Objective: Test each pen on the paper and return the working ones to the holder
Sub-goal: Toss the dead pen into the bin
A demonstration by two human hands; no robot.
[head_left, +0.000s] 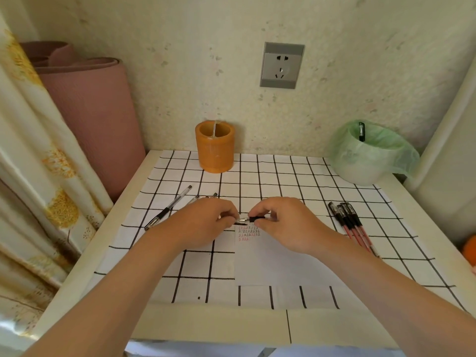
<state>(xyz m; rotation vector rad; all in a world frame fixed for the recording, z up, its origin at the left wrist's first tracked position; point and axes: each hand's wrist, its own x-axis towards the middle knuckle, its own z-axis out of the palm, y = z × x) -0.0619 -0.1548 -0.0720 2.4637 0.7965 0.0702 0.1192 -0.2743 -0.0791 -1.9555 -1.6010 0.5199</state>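
Observation:
Over the middle of the table both hands meet on one pen (253, 219). My right hand (286, 222) pinches its black grip, and my left hand (206, 222) pinches something at its tip end, partly hidden by my fingers. Just below lies a white paper (270, 264) with rows of small red marks near its top edge. The orange pen holder (215, 149) stands at the back with a thin clear pen inside. Three red pens (353, 228) lie together at the right. A clear pen (168, 208) lies at the left, with more pens half hidden behind my left hand.
A bin lined with a green bag (365, 153) stands at the back right and has a black pen in it. The table carries a white cloth with a black grid (283, 176). A rolled pink mat (98, 119) and a curtain stand at the left.

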